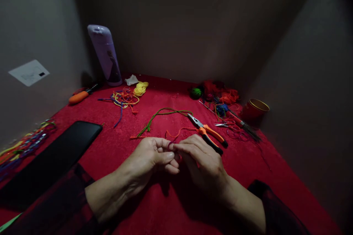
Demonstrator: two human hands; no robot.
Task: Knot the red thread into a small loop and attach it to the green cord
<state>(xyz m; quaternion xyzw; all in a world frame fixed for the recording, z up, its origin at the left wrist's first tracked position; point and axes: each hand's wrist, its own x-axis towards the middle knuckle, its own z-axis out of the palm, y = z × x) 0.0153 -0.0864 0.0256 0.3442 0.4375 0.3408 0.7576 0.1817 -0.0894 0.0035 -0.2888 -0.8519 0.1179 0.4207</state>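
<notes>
My left hand (154,154) is closed, with a thin dark red cord loop (171,144) pinched at its fingertips. Touching the same loop from the right are the fingertips of my right hand (202,158), its fingers pressed together. Just beyond the hands an orange-red cord (179,131) lies on the red cloth. Behind it curves a green cord (157,113) with a knotted end. Pliers (205,129) with orange and black handles rest beyond my right hand, jaws pointing away.
A black phone-like slab (60,158) and colourful cords (24,147) lie left. Farther back are an orange-handled tool (79,97), purple bottle (106,55) and yellow thread (141,88). Small scissors (221,125), tangled red yarn (228,96), a green ball (196,93) and red cup (253,112) stand right.
</notes>
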